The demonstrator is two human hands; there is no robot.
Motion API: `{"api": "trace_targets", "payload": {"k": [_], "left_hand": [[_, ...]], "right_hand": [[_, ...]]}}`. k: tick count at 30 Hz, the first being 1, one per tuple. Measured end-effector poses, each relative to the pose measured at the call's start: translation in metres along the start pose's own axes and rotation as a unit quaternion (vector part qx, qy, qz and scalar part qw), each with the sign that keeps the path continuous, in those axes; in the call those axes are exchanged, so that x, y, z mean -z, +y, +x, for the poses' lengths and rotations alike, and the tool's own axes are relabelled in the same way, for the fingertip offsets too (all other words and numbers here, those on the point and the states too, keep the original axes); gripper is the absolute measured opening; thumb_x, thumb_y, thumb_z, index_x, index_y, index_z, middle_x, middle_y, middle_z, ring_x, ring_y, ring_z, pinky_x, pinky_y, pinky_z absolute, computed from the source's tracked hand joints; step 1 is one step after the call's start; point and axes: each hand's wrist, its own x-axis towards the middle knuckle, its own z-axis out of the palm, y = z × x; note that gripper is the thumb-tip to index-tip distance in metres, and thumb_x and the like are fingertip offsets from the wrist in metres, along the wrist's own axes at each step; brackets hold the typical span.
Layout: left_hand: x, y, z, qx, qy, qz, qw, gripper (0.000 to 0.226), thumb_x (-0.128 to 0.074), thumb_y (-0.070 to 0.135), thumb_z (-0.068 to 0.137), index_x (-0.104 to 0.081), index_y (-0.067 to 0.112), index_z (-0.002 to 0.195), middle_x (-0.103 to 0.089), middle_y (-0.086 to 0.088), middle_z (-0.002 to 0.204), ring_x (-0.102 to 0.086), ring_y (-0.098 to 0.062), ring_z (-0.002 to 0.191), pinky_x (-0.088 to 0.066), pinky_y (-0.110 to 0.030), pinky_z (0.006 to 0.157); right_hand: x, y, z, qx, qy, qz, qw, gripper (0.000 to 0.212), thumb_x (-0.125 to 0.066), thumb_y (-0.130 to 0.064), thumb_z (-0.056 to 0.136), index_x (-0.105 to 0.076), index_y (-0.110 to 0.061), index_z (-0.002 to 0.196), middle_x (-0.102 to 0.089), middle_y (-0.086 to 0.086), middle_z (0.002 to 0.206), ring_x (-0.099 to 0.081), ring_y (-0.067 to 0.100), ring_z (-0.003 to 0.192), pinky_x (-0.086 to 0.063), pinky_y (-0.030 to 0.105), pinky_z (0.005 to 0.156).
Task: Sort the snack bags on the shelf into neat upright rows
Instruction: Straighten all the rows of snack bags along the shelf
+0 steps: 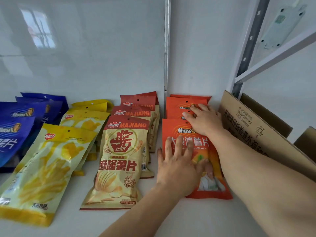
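Both hands, left hand (pixel 177 165) and right hand (pixel 204 119), press flat with fingers spread on glossy orange bags (pixel 213 168), a corrugated cardboard box (pixel 253 127) at 3 o'clock.

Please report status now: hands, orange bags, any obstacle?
Left hand flat on front orange bag. Right hand flat on orange bags behind. Cardboard box close beside right.

Snack bags by colour: blue bags (pixel 15 127) approx 4 (left edge cuts some off), yellow bags (pixel 51 161) 3, red-and-cream bags (pixel 123 159) 3, orange bags (pixel 186 103) 4. Cardboard boxes (pixel 253 124): 2. Hands: 2.
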Motion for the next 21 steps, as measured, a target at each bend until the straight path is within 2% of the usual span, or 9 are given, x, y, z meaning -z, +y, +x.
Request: {"api": "trace_targets", "payload": {"k": [6,11,17,21], "left_hand": [[0.002,-0.005,0.002,0.014,-0.05,-0.09,0.995,0.076,-0.013,0.079,0.089,-0.003,0.042,0.154,0.004,0.008,0.167,0.019,-0.025,0.152,-0.003,-0.055,0.121],[0.002,-0.005,0.002,0.013,-0.054,-0.101,0.993,0.075,-0.018,0.077,0.091,-0.004,0.041,0.155,0.004,0.01,0.166,0.019,-0.023,0.152,-0.005,-0.054,0.121],[0.002,-0.005,0.002,0.015,-0.064,-0.093,0.994,0.078,-0.014,0.079,0.088,-0.002,0.041,0.155,0.006,0.012,0.166,0.019,-0.022,0.151,-0.004,-0.052,0.122],[0.003,-0.005,0.003,0.017,-0.066,-0.084,0.994,0.075,-0.015,0.078,0.09,-0.001,0.042,0.154,0.004,0.01,0.166,0.018,-0.024,0.152,-0.006,-0.054,0.121]], "right_hand": [[-0.009,0.003,0.002,-0.01,-0.03,0.012,0.999,0.08,-0.011,-0.083,0.085,-0.041,-0.04,0.146,-0.03,-0.002,0.16,-0.019,0.029,0.149,-0.018,0.057,0.114],[-0.016,0.006,0.003,-0.033,-0.064,0.063,0.995,0.084,-0.012,-0.086,0.081,-0.045,-0.041,0.143,-0.035,-0.004,0.158,-0.023,0.029,0.147,-0.018,0.059,0.112],[-0.019,0.005,0.004,-0.069,-0.104,0.109,0.986,0.093,-0.01,-0.095,0.068,-0.049,-0.046,0.138,-0.046,0.002,0.15,-0.044,0.036,0.134,-0.031,0.057,0.109],[-0.012,0.001,0.001,-0.068,-0.11,0.117,0.985,0.087,-0.014,-0.092,0.072,-0.052,-0.047,0.135,-0.049,0.002,0.148,-0.045,0.036,0.132,-0.03,0.056,0.109]]}}
